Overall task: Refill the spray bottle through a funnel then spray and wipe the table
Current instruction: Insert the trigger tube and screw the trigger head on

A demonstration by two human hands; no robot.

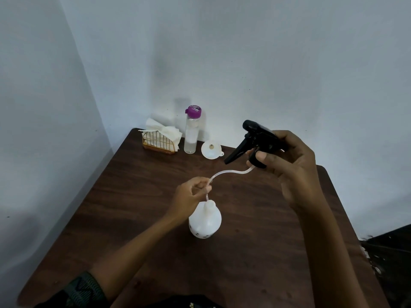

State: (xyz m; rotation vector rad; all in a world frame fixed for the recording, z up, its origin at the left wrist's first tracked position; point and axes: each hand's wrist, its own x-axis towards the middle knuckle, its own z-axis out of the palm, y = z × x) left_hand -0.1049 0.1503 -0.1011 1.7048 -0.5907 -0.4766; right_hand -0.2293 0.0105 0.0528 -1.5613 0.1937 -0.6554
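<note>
Far behind the spray bottle [205, 220] and to its left, a wire holder of paper napkins [160, 138] waits in the corner, parked for the wiping to come. Next along, behind the spray bottle, a clear bottle with a purple cap [191, 132] stands upright and capped. The white funnel [210, 150] lies just beside it, mouth up, well apart from the spray bottle, so by my reading nothing has been poured.

Now the left hand [191, 194], just above the spray bottle's neck: fingers curled, pinching the thin dip tube [229, 173], probably to steady the floppy thing over the opening. Whether the tip sits inside the neck, I cannot tell. The spray bottle stands open on the dark wooden surface [255, 252], mid-way across.

The tube arcs up and right of the spray bottle to the black trigger head [255, 138], held aloft. The right hand [293, 165] wraps it, thumb on the collar, keeping it off the neck so the funnel can go in.
</note>
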